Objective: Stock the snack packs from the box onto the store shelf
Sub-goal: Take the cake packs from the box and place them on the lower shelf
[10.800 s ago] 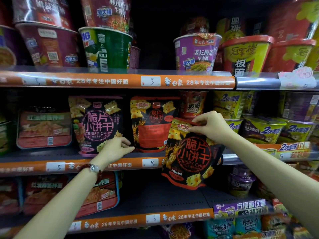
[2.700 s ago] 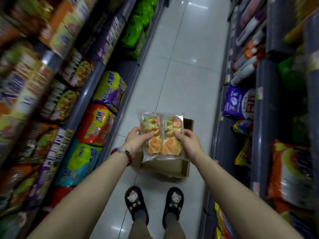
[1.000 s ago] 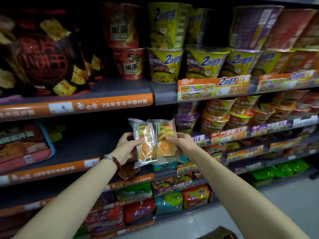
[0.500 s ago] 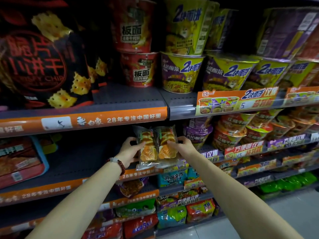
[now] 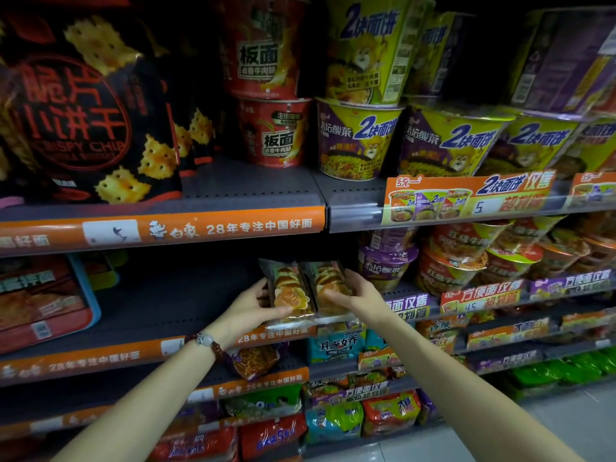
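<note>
At centre frame, the left hand [image 5: 248,310] and right hand [image 5: 358,295] close on either side of two clear snack packs [image 5: 308,290] held side by side. The packs stand upright at the front edge of the dark middle shelf [image 5: 160,305], left of the purple noodle cups [image 5: 386,261].

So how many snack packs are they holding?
2, side by side at the shelf edge: the left snack pack in the left hand, the right snack pack in the right hand.

Left hand [image 5: 248,306] and right hand [image 5: 358,295] extended forward (fingers curled, gripping).

Dim aisle, perhaps pale-tiled floor [image 5: 566,428]
</note>
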`<state>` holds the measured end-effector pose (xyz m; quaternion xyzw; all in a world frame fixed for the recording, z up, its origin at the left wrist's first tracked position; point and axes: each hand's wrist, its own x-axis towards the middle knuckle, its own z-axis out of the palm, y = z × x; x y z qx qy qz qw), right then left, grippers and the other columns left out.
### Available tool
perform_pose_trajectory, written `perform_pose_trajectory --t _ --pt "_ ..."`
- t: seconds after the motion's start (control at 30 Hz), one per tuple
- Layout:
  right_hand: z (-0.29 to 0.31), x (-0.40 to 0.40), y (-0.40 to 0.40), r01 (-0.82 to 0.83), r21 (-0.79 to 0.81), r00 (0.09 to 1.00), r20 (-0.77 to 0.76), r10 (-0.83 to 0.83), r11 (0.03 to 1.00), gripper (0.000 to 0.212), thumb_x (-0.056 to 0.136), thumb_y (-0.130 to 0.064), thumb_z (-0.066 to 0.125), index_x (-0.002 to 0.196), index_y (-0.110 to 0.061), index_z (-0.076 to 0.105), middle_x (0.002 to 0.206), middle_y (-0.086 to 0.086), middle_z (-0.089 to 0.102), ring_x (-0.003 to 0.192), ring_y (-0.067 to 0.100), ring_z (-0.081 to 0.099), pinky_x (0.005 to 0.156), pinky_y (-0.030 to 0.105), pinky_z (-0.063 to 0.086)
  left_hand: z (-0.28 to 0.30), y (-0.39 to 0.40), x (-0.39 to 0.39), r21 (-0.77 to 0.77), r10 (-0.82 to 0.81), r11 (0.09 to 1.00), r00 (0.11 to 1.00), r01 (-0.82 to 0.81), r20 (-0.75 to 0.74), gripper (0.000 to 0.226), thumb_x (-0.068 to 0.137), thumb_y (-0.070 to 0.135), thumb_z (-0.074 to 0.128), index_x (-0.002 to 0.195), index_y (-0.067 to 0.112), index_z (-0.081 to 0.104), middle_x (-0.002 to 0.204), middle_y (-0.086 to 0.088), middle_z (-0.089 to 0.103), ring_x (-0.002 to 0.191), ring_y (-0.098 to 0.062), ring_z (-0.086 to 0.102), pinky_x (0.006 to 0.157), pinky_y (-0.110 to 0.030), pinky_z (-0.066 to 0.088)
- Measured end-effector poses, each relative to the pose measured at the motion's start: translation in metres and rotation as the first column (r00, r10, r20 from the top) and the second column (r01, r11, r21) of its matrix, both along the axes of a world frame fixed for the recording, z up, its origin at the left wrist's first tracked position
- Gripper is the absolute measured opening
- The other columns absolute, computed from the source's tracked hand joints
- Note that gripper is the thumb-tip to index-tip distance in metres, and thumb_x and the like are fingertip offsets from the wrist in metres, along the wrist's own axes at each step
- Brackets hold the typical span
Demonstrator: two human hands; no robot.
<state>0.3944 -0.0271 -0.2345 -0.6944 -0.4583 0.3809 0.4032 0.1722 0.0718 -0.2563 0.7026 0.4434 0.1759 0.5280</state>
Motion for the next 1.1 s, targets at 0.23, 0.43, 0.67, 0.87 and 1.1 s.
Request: perform_pose_trajectory --t 0.23,0.43,0.67,0.87,1.1 --pt "-0.005 -0.001 -0.005 -0.099 0.0 0.991 0.09 0.098 0.995 0.069 0.073 -0.014 0.083 0.134 -0.01 0.049 0.093 -0.031 0.053 0.076 -0.019 0.052 0.067 -0.002 0.041 -0.008 -0.012 -0.001 0.007 0.01 1.0 0.999 -0.01 0.052 0.131 0.041 0.057 0.089 0.149 0.033 0.02 0.149 0.003 0.038 0.131 -0.013 0.044 0.11 -0.041 0.039" --pt "-0.007 0.001 0.007 -0.037 -0.005 0.993 0.113 0.038 0.999 0.092 0.064 -0.028 0.088 0.142 -0.011 0.042 0.111 -0.01 0.062 0.102 0.005 0.058 0.083 0.011 0.045 -0.005 -0.004 0.012 -0.027 0.069 0.997 0.985 -0.065 0.157 0.104 0.066 0.011 0.085 0.149 0.025 0.023 0.151 -0.003 0.034 0.135 -0.019 0.039 0.111 -0.04 0.037" --pt "-0.013 0.005 0.019 0.015 0.016 0.994 0.111 -0.017 1.0 0.101 0.062 -0.036 0.088 0.147 -0.015 0.036 0.137 0.002 0.055 0.124 0.014 0.052 0.095 0.018 0.042 -0.013 0.003 0.016 -0.031 0.07 0.997 0.979 -0.065 0.189 0.102 0.069 0.009 0.082 0.149 0.023 0.021 0.152 -0.004 0.033 0.136 -0.017 0.038 0.112 -0.038 0.036" --pt "-0.02 0.006 0.028 0.042 0.025 0.994 0.099 -0.044 0.999 0.101 0.059 -0.039 0.089 0.145 -0.018 0.039 0.131 0.0 0.059 0.12 0.015 0.055 0.096 0.023 0.045 -0.012 0.007 0.023 0.045 0.055 0.997 0.991 -0.06 0.12 0.102 0.071 0.012 0.082 0.15 0.023 0.018 0.15 -0.004 0.035 0.13 -0.006 0.035 0.114 -0.034 0.033" --pt "-0.026 0.018 0.027 -0.018 -0.015 0.993 0.113 0.019 1.0 0.099 0.059 -0.036 0.09 0.143 -0.023 0.04 0.122 -0.002 0.063 0.113 0.014 0.06 0.099 0.029 0.049 -0.015 0.004 0.023 0.049 0.072 0.996 0.994 -0.077 0.086 0.104 0.07 0.015 0.083 0.15 0.026 0.018 0.146 -0.002 0.042 0.128 -0.016 0.047 0.107 -0.037 0.043"
